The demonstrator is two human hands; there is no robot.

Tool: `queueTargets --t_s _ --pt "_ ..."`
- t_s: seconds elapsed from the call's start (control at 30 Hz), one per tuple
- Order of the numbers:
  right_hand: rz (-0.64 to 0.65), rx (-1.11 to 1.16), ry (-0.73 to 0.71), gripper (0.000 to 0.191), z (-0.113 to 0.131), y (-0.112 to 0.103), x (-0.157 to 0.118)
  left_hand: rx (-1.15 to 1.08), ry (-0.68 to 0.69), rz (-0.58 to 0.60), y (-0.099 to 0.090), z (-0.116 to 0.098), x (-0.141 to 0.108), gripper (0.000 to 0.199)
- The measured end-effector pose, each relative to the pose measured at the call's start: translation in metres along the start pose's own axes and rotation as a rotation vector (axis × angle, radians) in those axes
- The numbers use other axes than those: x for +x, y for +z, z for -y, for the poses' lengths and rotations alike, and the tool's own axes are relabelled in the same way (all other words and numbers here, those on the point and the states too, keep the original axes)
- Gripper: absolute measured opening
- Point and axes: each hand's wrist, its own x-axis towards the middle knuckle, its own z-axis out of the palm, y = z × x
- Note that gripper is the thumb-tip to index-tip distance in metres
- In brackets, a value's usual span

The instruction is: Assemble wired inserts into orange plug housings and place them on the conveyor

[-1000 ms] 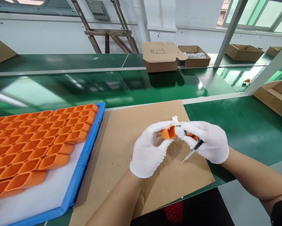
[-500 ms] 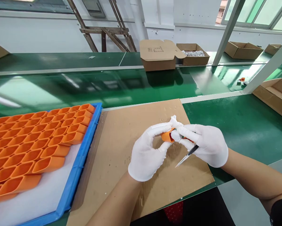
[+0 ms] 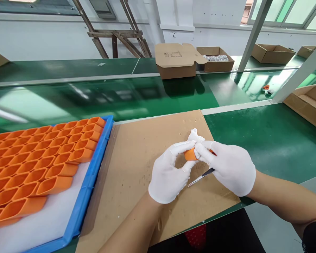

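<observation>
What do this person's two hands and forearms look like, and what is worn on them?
The left hand and right hand wear matching plain white gloves, close-fitting, covering the fingers and ending at the wrist. No markings show on them. Both forearms are bare where visible; something black, probably a sleeve edge, shows near the right elbow.

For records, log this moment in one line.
left white-gloved hand: holding orange plastic sleeve | right white-gloved hand: at sleeve, holding pointed black-silver metal tool
</observation>
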Motion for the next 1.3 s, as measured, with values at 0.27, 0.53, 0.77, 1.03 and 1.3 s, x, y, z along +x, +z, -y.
queueTargets --t_s 0.27,0.53,0.77,1.03,1.3 --pt "0.038 0.228 0.049 0.047 0.003 0.001 0.000 -0.128 -0.173 -0.044 0.008 0.003 0.001 0.035" --pt "0.008 1.170 0.477 0.021 -0.024 0.001 0.017 -0.272 -0.131 -0.035 0.006 -0.003 0.007 0.034" --pt "0.317 1.564 0.622 0.034 -0.020 0.009 0.019 -0.396 0.129 0.139 0.005 0.002 0.006 0.037" --pt "0.255 1.601 0.672 0.021 -0.013 0.010 0.017 -0.371 0.152 0.184 0.006 0.001 0.000 0.039" --pt "0.381 1.684 0.899 0.046 -0.022 0.033 0.022 -0.261 -0.010 0.027 0.006 -0.006 -0.001 0.041"
